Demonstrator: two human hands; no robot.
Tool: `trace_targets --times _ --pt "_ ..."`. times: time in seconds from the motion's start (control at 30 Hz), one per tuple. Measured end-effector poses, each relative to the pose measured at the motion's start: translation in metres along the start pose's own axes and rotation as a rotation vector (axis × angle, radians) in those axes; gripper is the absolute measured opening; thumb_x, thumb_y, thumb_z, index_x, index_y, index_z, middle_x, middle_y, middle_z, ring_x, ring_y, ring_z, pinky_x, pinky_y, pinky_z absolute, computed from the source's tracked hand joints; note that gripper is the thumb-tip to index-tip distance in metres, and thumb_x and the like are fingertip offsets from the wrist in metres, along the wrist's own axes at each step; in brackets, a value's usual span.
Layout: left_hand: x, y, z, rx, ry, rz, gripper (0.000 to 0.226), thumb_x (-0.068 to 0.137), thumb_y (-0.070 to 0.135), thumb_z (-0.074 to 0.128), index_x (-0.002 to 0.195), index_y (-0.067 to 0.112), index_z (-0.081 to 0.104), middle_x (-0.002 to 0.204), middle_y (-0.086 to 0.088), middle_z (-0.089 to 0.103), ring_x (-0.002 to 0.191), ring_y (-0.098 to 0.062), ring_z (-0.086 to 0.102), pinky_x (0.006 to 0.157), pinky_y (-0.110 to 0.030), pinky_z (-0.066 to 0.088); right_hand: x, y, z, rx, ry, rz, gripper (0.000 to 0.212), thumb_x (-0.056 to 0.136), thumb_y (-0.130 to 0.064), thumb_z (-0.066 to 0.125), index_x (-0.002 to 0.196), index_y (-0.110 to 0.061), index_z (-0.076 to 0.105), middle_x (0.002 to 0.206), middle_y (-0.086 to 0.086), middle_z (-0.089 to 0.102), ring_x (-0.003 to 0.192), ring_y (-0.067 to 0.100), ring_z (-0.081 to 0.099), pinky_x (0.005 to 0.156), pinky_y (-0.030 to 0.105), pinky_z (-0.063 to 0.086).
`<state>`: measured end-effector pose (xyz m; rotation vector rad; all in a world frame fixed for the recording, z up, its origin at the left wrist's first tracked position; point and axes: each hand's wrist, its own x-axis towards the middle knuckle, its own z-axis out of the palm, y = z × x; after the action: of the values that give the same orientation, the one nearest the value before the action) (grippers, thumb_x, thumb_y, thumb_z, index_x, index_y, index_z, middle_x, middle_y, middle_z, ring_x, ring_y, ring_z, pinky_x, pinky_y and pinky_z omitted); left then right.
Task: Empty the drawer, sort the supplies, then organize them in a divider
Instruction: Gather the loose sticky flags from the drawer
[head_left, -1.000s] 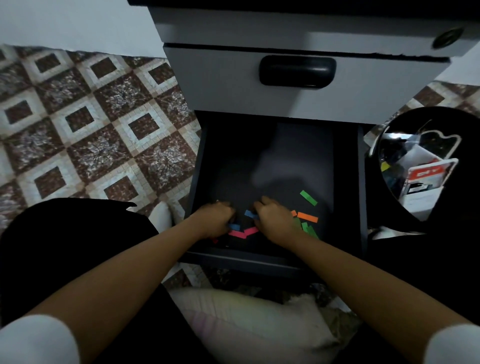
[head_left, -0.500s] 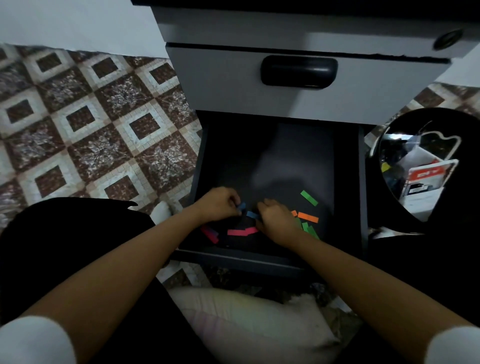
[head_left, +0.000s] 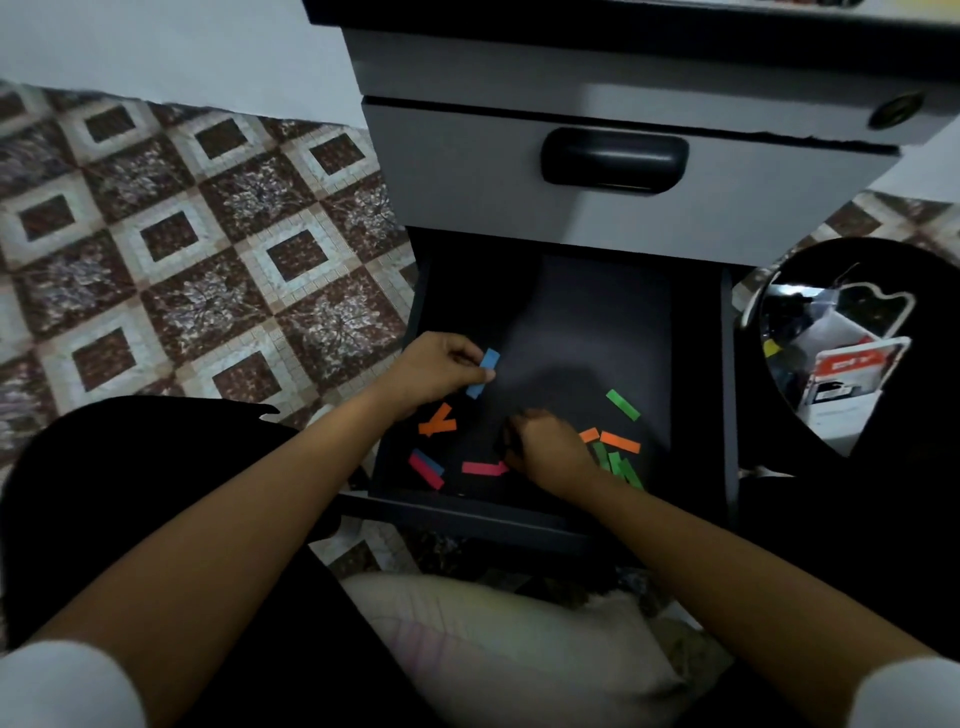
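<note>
Head view: a blue paper strip (head_left: 485, 371) is pinched in the curled fingers of the left hand (head_left: 441, 369). The fingers of the right hand (head_left: 550, 449) are curled down on the open drawer (head_left: 701, 395) floor; whether anything is gripped cannot be told. Loose strips (head_left: 622, 404) are scattered around.

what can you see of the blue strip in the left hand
The blue strip is a small, flat, narrow rectangle, plain light blue, apparently coloured paper. It stands nearly on end in the picture, its upper end leaning right. The left hand pinches it across the middle, so only its two ends show. It sits over the dark floor of the open drawer, near the left side, clear of the orange strips nearest it.
</note>
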<state>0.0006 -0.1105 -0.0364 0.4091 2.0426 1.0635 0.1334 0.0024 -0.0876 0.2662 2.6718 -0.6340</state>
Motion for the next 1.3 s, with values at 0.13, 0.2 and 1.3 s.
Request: trace_targets --times 0.13,0.2,1.3 --pt "-0.002 0.004 -0.005 -0.029 0.004 0.002 0.017 0.081 0.009 0.071 0.071 0.018 0.061 0.064 0.001 0.058 0.043 0.006 0.050 0.048 -0.009 0.041 0.004 -0.007 -0.004 0.212 -0.007 0.041 0.013 0.082 -0.015 0.063 0.092 -0.008 0.065 0.104 0.013 0.061 0.099 0.029 0.057 0.083 0.036 0.048" --pt "-0.004 0.004 -0.006 -0.027 0.011 0.009 0.017 0.081 0.010 0.071 0.070 0.019 0.061 0.062 0.002 0.058 0.042 0.006 0.049 0.049 -0.009 0.041 0.007 -0.014 -0.007 0.336 0.019 0.069 0.012 0.083 -0.010 0.063 0.093 -0.005 0.067 0.102 0.012 0.066 0.095 0.025 0.061 0.081 0.032 0.048" --pt "-0.006 0.008 -0.007 -0.036 0.016 -0.010 0.014 0.083 0.009 0.068 0.075 0.018 0.060 0.068 0.002 0.058 0.060 -0.005 0.052 0.049 -0.008 0.042 0.038 -0.061 0.041 0.246 -0.152 -0.048 0.030 0.092 -0.025 0.055 0.109 -0.001 0.061 0.111 0.020 0.063 0.100 0.035 0.060 0.077 0.032 0.044"
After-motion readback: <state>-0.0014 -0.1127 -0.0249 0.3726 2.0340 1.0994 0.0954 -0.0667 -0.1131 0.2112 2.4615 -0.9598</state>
